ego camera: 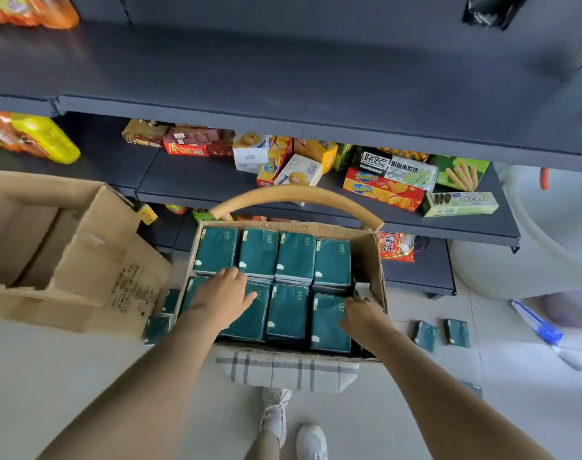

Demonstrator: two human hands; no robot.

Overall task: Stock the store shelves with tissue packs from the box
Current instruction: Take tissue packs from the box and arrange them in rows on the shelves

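Teal tissue packs (288, 312) in the box (371, 260) lie under the flat, ungripping left hand (221, 295) and right hand (366, 315); pickup likely needs fingers curling.

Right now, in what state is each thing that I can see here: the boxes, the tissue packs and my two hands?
Tissue box: open, top layer full.
Tissue packs: lying flat, in two rows.
Left hand: flat on the near-left pack, fingers straight.
Right hand: at the near-right pack, by its edge, grip unclear.
Large cardboard box: open, flaps out.
Two loose packs: lying on the floor.
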